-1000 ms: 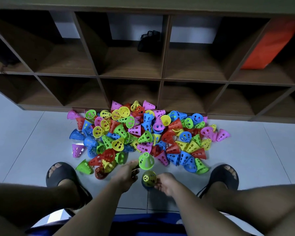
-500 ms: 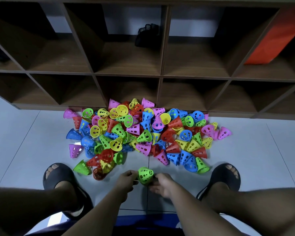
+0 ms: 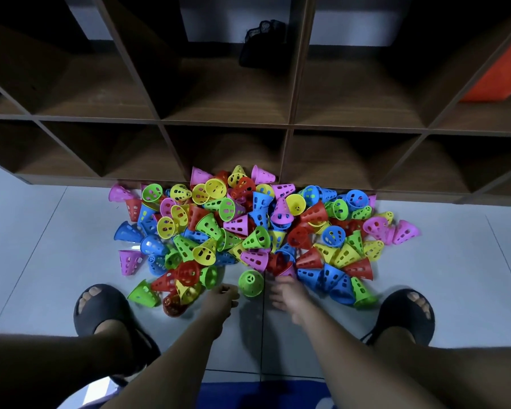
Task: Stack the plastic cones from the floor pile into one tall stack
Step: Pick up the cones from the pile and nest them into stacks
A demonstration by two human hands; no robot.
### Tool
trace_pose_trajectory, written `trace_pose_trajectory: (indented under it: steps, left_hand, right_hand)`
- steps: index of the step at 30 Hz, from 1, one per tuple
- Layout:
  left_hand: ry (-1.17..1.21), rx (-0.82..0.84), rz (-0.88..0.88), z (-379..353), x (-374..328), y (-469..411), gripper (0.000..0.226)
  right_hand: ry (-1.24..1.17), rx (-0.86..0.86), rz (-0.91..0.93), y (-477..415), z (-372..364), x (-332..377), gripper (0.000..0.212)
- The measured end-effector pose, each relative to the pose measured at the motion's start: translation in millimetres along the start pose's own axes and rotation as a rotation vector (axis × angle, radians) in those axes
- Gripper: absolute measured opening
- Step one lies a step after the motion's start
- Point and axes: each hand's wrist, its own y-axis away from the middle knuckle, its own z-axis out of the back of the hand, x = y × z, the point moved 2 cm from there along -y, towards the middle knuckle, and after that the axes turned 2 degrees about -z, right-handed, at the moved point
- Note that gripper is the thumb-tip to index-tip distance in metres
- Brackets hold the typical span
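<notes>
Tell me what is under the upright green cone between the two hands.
Only grey floor shows around the green cone. Its wall covers anything beneath it, so nested cones cannot be seen.

A green perforated cone (image 3: 250,283) stands upright, narrow end up, on the pale floor (image 3: 56,246) just beside the near edge of the pile of cones (image 3: 248,228), a loose heap of pink, yellow, blue, red and green pierced cones tipped every way against the shelf unit (image 3: 366,188).

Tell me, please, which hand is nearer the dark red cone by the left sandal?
Left. The left hand sits just right of the dark red cone; the right hand lies farther right, beyond the standing green cone.
</notes>
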Motion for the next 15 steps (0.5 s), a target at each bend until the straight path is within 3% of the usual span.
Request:
trace_pose_trajectory:
  steps: [3,7,10,15]
  left_hand:
    - [0.052,-0.073,-0.035,9,-14,-10,0.013]
    - [0.125,-0.148,-0.09,21,-35,-18,0.009]
    - [0.181,-0.165,-0.124,27,-45,-22,0.009]
    - [0.209,-0.101,-0.134,31,-53,-25,0.017]
  right_hand:
    - [0.484,-0.224,0.217,-10,21,17,0.027]
    - [0.77,-0.348,0.464,-15,34,32,0.025]
    - [0.928,-0.312,0.559,-17,36,36,0.022]
    - [1.223,-0.123,0.546,-19,36,35,0.031]
